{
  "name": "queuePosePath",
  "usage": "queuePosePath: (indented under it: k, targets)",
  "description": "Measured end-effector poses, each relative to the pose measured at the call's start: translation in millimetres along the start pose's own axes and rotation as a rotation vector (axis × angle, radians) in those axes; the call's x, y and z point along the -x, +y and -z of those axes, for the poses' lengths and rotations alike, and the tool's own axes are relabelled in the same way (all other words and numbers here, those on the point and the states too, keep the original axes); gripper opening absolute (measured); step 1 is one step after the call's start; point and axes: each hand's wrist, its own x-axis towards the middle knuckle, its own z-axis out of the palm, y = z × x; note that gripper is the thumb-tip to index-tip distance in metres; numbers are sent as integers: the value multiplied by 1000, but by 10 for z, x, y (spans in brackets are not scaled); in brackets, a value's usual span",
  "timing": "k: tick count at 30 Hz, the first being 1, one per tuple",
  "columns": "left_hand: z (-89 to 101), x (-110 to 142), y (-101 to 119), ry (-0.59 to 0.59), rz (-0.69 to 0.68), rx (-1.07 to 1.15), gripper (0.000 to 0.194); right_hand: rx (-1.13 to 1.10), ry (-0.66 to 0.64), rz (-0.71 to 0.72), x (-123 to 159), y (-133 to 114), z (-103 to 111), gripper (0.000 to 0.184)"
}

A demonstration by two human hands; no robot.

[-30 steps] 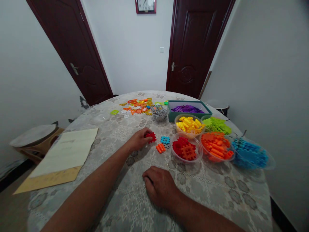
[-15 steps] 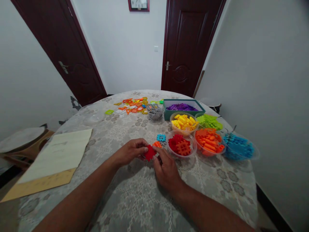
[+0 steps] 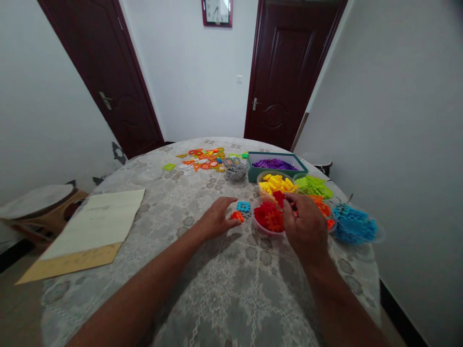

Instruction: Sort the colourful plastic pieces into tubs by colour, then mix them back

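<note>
My right hand (image 3: 306, 222) pinches a red plastic building piece (image 3: 279, 198) above the clear bowl (image 3: 266, 233) of red pieces (image 3: 265, 214). Its back hides part of the bowl's right side. Over the table to the left, my left hand (image 3: 218, 219) is open, thumb and fingers apart, with nothing between them. Just beyond its fingertips lie an orange piece (image 3: 238, 216), a light blue square piece (image 3: 243, 206) with a notched edge and a small grey piece (image 3: 248, 215).
Around the red bowl stand bowls of yellow (image 3: 278, 184), green (image 3: 314, 187), orange (image 3: 320, 206) and blue pieces (image 3: 354, 222). Behind are a green box (image 3: 254, 175) with purple pieces, a bowl of grey pieces (image 3: 236, 169) and a loose colourful pile (image 3: 206, 158). Paper sheets (image 3: 97, 217) lie at left.
My hands have parted. My right hand has moved right to the red bowl with a red piece, and my left hand has let go of the red piece and opened.
</note>
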Motion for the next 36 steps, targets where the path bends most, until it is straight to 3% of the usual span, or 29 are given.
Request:
queuePosePath:
  k: [4,8,12,17,23,29,36]
  targets:
    - [-262,-173,-13,-36,29,-237,82,182,-127,21,41,248,-81,19]
    - [-418,-312,-10,-68,36,-371,66,295,-223,26,119,353,-207,17]
    - [-504,-347,-16,-52,-16,-454,49,277,-202,55,132,338,-242,16]
    - [-588,-317,-58,-37,-67,-492,42,218,-217,88,141,231,-249,16]
    - [-601,-310,-123,-49,-88,-483,31,149,-225,135,178,171,-300,17]
    - [-571,-321,-127,-9,-25,-417,29,117,-192,153,204,142,-333,18]
    - [-495,-355,-83,169,133,-162,27,86,-185,155,212,43,-347,14]
